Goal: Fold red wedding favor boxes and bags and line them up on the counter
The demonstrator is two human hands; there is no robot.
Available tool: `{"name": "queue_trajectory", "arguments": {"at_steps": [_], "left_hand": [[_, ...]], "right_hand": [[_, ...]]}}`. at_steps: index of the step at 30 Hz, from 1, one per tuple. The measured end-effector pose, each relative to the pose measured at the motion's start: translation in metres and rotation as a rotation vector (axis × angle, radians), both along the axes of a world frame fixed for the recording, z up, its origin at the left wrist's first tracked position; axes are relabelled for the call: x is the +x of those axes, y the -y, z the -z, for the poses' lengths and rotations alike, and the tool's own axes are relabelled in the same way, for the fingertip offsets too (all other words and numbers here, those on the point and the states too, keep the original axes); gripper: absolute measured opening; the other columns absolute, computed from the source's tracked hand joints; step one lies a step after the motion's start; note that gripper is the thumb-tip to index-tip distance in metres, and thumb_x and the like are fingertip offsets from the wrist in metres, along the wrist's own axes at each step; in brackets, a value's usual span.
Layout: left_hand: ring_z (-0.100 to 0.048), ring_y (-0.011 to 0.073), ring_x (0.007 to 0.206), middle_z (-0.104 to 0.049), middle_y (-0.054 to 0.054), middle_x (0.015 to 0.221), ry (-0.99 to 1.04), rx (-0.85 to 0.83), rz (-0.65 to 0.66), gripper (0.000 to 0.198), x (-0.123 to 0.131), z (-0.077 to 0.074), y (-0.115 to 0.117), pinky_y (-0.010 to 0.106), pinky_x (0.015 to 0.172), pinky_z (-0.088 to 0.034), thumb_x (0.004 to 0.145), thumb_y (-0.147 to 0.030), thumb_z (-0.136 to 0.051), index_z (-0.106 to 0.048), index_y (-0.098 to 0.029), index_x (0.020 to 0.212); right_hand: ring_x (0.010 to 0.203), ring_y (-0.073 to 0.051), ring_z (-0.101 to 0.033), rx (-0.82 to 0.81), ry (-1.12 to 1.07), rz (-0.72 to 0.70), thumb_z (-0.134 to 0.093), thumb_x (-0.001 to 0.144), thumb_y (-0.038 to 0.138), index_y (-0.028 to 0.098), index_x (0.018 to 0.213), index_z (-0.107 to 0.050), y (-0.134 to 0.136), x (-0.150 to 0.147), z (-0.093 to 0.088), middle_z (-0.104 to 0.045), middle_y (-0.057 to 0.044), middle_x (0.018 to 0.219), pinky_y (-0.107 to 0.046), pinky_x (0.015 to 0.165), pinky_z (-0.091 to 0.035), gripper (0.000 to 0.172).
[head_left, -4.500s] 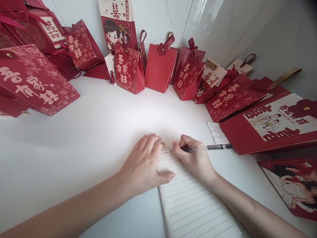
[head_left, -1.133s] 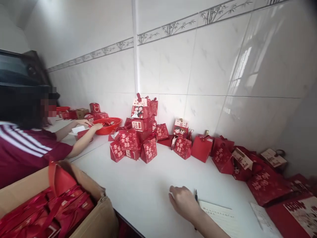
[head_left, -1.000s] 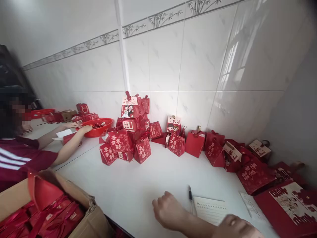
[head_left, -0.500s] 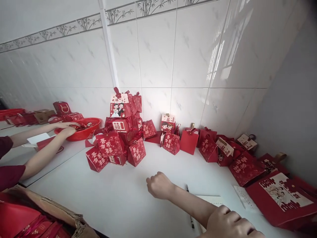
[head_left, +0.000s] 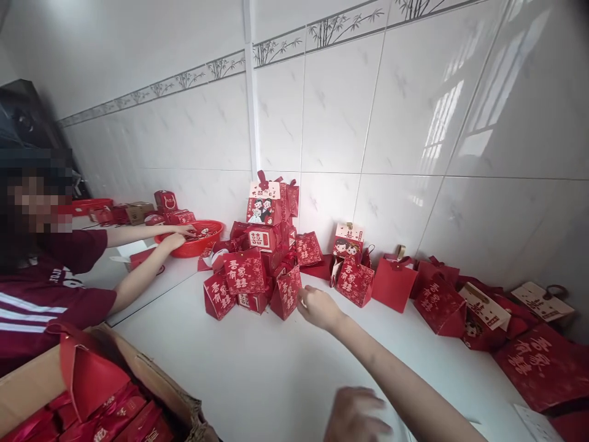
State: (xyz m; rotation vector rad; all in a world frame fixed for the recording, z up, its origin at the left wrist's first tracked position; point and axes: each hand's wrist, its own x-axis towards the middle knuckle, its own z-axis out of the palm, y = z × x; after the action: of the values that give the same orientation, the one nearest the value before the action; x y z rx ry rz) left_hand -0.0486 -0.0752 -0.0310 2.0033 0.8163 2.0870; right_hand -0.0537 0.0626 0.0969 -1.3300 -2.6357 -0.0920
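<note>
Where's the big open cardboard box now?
In the head view, the cardboard box is at lower left, nearer the camera than the co-worker in maroon and the stacked red boxes.

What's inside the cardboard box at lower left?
The cardboard box shows ribboned red packages, with a plain red piece on top. Anything beneath them is covered.

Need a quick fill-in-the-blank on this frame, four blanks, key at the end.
1. The person's right hand is right beside a tapered gift box whose main colour is ____.
2. The person's left hand is blurred, near the ____ edge of the picture.
3. The highest-stacked gift box shows a cartoon bride and ____.
4. The open cardboard box is in the lower ____ corner of the picture.

Missing words: red; bottom; groom; left
</note>
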Motion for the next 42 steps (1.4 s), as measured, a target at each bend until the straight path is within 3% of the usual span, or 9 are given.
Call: {"name": "queue_trajectory", "arguments": {"at_steps": [4, 9, 14, 17, 22, 26, 30, 35, 42], "left_hand": [[-0.06, 0.019, 0.089, -0.06, 0.007, 0.09, -0.039, -0.346, -0.091, 0.026, -0.03, 0.028, -0.004, 0.032, 0.073, -0.05, 0.079, -0.001, -0.039, -0.055, -0.022, 0.079], [-0.057, 0.0177, 0.077, -0.059, 0.005, 0.08, -0.235, -0.341, 0.093, 0.026, -0.034, 0.041, -0.018, 0.025, 0.056, -0.044, 0.071, 0.004, -0.046, -0.054, -0.02, 0.069], [-0.056, 0.0171, 0.077, -0.057, 0.005, 0.075, -0.236, -0.36, 0.141, 0.027, -0.035, 0.033, -0.026, 0.028, 0.064, -0.047, 0.065, 0.007, -0.042, -0.05, -0.018, 0.067], [-0.056, 0.0169, 0.078, -0.057, 0.005, 0.076, -0.206, -0.433, 0.143, 0.027, -0.037, 0.021, -0.022, 0.028, 0.067, -0.048, 0.066, 0.007, -0.039, -0.05, -0.017, 0.067], [-0.056, 0.0172, 0.079, -0.058, 0.005, 0.076, -0.291, -0.517, 0.133, 0.026, -0.04, 0.008, -0.016, 0.028, 0.068, -0.048, 0.069, 0.006, -0.04, -0.052, -0.017, 0.069], [-0.058, 0.0188, 0.085, -0.064, 0.006, 0.084, -0.617, -0.673, 0.092, 0.022, -0.031, 0.0, -0.005, 0.031, 0.075, -0.049, 0.074, -0.001, -0.046, -0.059, -0.016, 0.084], [-0.06, 0.0244, 0.081, -0.067, 0.009, 0.078, -0.839, -0.85, -0.021, 0.02, -0.004, -0.011, 0.004, 0.041, 0.079, -0.047, 0.085, -0.027, -0.047, -0.063, -0.014, 0.084], [-0.064, 0.0339, 0.084, -0.069, 0.018, 0.08, -0.967, -0.944, -0.109, 0.043, 0.038, -0.025, 0.002, 0.048, 0.079, -0.045, 0.084, -0.046, -0.046, -0.067, -0.009, 0.082], [-0.068, 0.026, 0.076, -0.072, 0.012, 0.079, -1.109, -1.015, -0.187, 0.023, 0.047, -0.039, -0.012, 0.034, 0.071, -0.045, 0.083, -0.019, -0.046, -0.067, -0.012, 0.078]], "right_hand": [[0.098, -0.024, -0.058, 0.001, -0.01, 0.036, -0.042, 0.089, 0.008, 0.013, 0.112, -0.056, -0.031, -0.008, -0.013, -0.056, -0.014, 0.108, -0.028, 0.068, -0.046, 0.027], [0.111, -0.02, -0.052, 0.006, 0.02, -0.006, -0.047, 0.08, -0.005, 0.022, 0.13, -0.044, -0.057, -0.034, -0.019, -0.05, -0.009, 0.124, -0.024, 0.072, -0.048, 0.057], [0.097, -0.02, -0.06, 0.021, 0.033, 0.011, -0.053, 0.088, 0.011, 0.021, 0.104, -0.06, -0.056, -0.027, -0.012, -0.061, -0.007, 0.103, -0.025, 0.07, -0.047, 0.02], [0.089, -0.021, -0.062, 0.069, -0.012, 0.052, -0.048, 0.093, 0.02, 0.019, 0.097, -0.06, -0.039, 0.008, -0.01, -0.063, -0.008, 0.096, -0.025, 0.068, -0.047, 0.012], [0.085, -0.021, -0.063, 0.195, -0.176, 0.227, -0.044, 0.092, 0.024, 0.019, 0.095, -0.056, 0.003, 0.1, -0.015, -0.064, -0.008, 0.096, -0.027, 0.065, -0.047, 0.013], [0.075, -0.021, -0.063, 0.359, -0.464, 0.316, -0.041, 0.091, 0.033, 0.018, 0.088, -0.055, 0.043, 0.174, -0.014, -0.065, -0.009, 0.088, -0.03, 0.067, -0.05, 0.02], [0.072, -0.021, -0.061, 0.526, -0.736, 0.42, -0.046, 0.085, 0.04, 0.019, 0.085, -0.056, 0.079, 0.23, -0.01, -0.064, -0.007, 0.084, -0.03, 0.06, -0.048, 0.023], [0.073, -0.023, -0.058, 0.566, -0.743, 0.559, -0.045, 0.084, 0.041, 0.02, 0.084, -0.055, 0.105, 0.271, 0.002, -0.062, -0.009, 0.084, -0.034, 0.062, -0.046, 0.024], [0.08, -0.023, -0.06, 0.458, -0.799, 0.497, -0.045, 0.087, 0.043, 0.021, 0.087, -0.056, 0.119, 0.293, 0.026, -0.063, -0.009, 0.09, -0.034, 0.065, -0.048, 0.025]]}}
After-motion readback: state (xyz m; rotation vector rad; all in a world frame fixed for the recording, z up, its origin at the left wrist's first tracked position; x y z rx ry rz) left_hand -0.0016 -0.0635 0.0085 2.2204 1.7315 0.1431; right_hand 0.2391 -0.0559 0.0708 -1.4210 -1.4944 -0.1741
